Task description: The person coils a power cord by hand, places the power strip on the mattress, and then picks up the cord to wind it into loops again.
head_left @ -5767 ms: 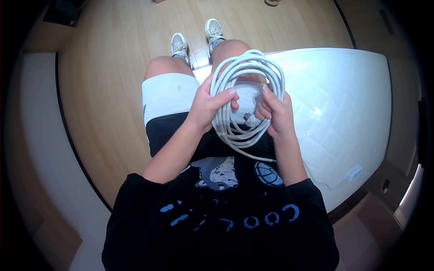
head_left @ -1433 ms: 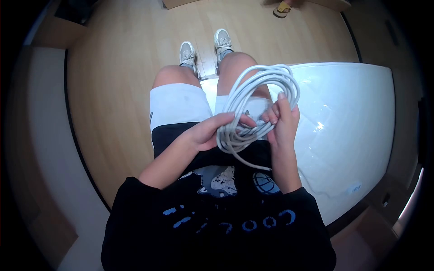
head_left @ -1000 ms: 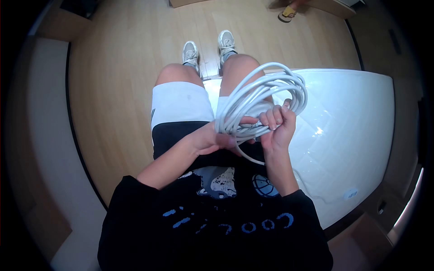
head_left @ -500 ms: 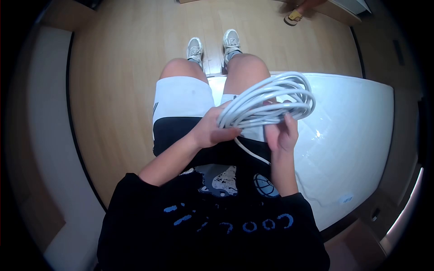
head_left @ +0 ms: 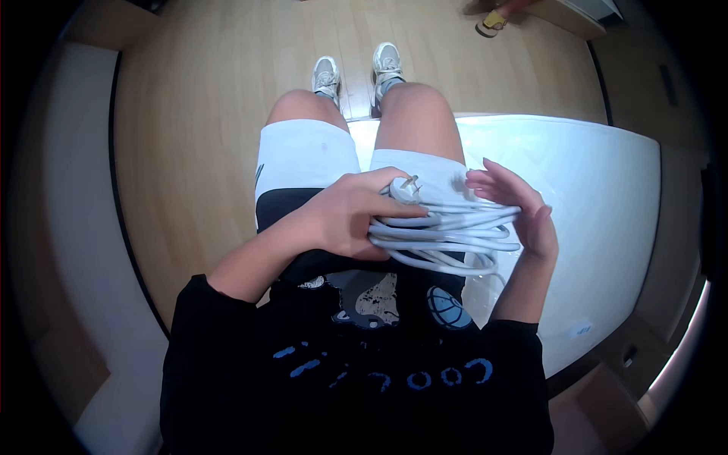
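Note:
A white power cable point(head_left: 447, 235) lies coiled in several loops above my lap. My left hand point(head_left: 353, 212) is wrapped round the left end of the coil, thumb and fingers closed on it. At the top of that grip a white plug point(head_left: 406, 189) sticks out, its metal prongs pointing up. My right hand point(head_left: 527, 205) is at the right end of the loops with its fingers stretched out and apart. The loops' right ends lie against or just beside its palm; I cannot tell if they touch.
I sit on a white, plastic-covered mattress point(head_left: 584, 227) that spreads out to my right. Wooden flooring point(head_left: 205, 114) lies ahead and to the left. Another person's foot in a yellow sandal point(head_left: 491, 23) shows at the top right, beside a wooden furniture edge point(head_left: 565, 19).
The coil has turned over and come lower, closer to my body, and the plug now shows at my left hand. My right hand has moved right and opened its fingers.

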`<state>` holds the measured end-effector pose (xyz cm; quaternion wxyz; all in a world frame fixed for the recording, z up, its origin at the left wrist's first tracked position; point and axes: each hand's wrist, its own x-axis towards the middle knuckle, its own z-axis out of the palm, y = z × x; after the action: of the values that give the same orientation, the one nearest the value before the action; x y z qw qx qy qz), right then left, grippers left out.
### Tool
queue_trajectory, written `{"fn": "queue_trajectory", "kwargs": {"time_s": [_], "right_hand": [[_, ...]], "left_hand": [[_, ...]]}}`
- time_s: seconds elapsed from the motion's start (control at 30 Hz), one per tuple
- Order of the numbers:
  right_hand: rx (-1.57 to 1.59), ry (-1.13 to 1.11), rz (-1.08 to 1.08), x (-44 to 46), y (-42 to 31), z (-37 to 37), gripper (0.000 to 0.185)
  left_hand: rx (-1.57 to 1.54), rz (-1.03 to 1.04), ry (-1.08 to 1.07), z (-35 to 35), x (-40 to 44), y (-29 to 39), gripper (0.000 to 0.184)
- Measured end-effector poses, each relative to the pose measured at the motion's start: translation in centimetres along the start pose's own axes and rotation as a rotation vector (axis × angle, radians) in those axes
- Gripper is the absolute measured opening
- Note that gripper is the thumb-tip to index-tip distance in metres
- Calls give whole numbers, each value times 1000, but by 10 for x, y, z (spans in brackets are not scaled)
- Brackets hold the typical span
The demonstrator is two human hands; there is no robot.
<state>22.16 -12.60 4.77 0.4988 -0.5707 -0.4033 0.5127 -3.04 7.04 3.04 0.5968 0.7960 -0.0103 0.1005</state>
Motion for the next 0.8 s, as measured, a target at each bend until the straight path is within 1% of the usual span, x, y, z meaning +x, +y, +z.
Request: {"fn": "queue_trajectory", "kwargs": {"time_s": [0.1, 0.13, 0.17, 0.23, 0.27, 0.37, 0.4, 0.43, 0.5, 0.53, 0.63, 0.67, 0.77, 0.8], "right_hand": [[-448, -20, -52, -3, -48, 11, 105], [-582, -15, -66, -3, -57, 14, 107], [-697, -54, -92, 0, -63, 19, 104], [-934, -126, -144, 10, -69, 32, 100], [-1033, -94, -124, 17, -66, 38, 89], [-957, -101, -10, 32, -53, 36, 79], [-1018, -129, 81, 32, -54, 33, 61], [-942, -146, 130, 34, -52, 30, 56], [-787, -179, 228, 39, -43, 23, 47], [-721, -109, 182, 39, -35, 22, 36], [-587, 120, 232, 47, -16, 18, 33], [-386, 144, 362, 45, -19, 18, 27], [-174, 247, 435, 38, -29, 23, 23], [-91, 260, 446, 34, -23, 22, 19]], "left_hand": [[121, -40, -75, -7, 7, -8, 60], [71, -41, -98, -8, 10, -16, 53], [58, -85, -113, -8, 11, -28, 40], [-32, -208, -120, -6, 16, -38, 33], [-47, -224, -143, -8, 19, -38, 32], [-68, -248, -189, -14, 28, -33, 29], [-62, -245, -190, -14, 29, -33, 27], [-57, -243, -190, -14, 29, -32, 26], [-167, -476, -197, -16, 33, -33, 26], [-222, -590, -200, -17, 37, -34, 27], [-583, -663, 77, -13, 53, -46, 38], [-497, -693, 126, -11, 58, -46, 52], [-435, -641, 214, -2, 61, -43, 58], [-400, -643, 165, -2, 61, -48, 69]]}}
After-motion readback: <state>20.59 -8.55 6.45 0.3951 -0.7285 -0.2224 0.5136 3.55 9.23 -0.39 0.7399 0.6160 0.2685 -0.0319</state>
